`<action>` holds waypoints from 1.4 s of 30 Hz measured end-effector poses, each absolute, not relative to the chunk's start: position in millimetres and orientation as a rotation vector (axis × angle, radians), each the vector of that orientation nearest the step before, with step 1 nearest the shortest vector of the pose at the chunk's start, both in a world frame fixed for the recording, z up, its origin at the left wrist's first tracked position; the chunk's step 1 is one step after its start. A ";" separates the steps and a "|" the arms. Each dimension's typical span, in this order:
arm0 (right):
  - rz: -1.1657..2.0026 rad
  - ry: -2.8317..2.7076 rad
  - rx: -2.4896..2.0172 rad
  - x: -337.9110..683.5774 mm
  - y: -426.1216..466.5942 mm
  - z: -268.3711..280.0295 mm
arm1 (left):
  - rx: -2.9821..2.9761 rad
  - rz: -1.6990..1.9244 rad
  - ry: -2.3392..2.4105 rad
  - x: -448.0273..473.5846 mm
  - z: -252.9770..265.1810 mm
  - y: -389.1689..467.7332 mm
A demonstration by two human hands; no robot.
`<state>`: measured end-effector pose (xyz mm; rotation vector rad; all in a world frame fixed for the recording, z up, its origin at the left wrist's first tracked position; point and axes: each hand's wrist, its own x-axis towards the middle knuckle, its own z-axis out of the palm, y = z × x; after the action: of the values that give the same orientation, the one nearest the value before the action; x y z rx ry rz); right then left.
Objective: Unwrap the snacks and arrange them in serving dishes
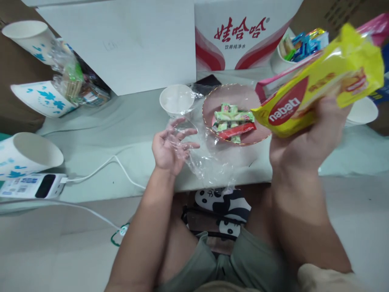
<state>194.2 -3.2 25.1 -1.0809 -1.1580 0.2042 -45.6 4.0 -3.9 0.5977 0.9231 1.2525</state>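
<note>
My right hand (306, 142) is closed around a yellow nabati wafer packet (328, 89), raised at a tilt over the right side of the table. A pink wrapper (377, 28) shows behind that packet; whether my hand grips it too is hidden. My left hand (172, 148) is open, fingers spread, with a clear plastic bag (209, 162) draped over and about them. The bag hangs toward the table's front edge. Between my hands stands a pink plate (263, 136) with a gold rim, bearing several green-wrapped snack sticks (235, 116) and a red one (237, 131).
A white paper cup (176, 99) stands behind my left hand. More paper cups (42, 97) lie on the left, some with wrapped snacks. A white device (45, 186) with a cable sits at the left edge. Behind are a white box (127, 40) and a snack-filled cup (281, 61).
</note>
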 end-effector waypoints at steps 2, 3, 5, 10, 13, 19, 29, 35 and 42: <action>0.169 -1.111 -1.121 208.9 6.1 17.5 | 0.562 1.233 0.897 -47.9 -1.1 3.9; 0.185 -1.117 -1.192 215.4 9.3 13.2 | 0.546 1.208 0.877 -49.3 0.8 3.4; 0.169 -1.152 -1.413 224.9 11.9 5.8 | 0.526 1.162 0.823 -51.9 4.6 2.1; -0.095 -1.384 -1.557 222.5 -5.1 13.3 | 0.562 1.018 0.703 -57.2 4.9 0.7; 0.050 -1.558 -1.353 206.1 -28.8 40.9 | 0.630 0.887 0.651 -58.1 -1.6 2.7; 0.122 -1.889 -1.385 185.9 -54.8 81.5 | 0.767 0.596 0.607 -53.0 -6.3 0.7; 0.449 -1.662 -1.553 185.7 -30.7 46.1 | 0.917 0.642 0.849 -46.1 -6.6 -0.3; 0.202 -1.404 -1.577 195.0 -30.5 43.0 | 0.978 1.098 0.850 -56.9 -10.0 -0.9; 0.046 -1.345 -1.632 206.7 -26.3 37.4 | 1.283 0.875 0.885 -55.6 -10.0 -7.8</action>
<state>206.7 -26.3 37.4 -1.6324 -1.3452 0.0465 -55.6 -7.8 -10.0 1.2831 0.8855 0.8753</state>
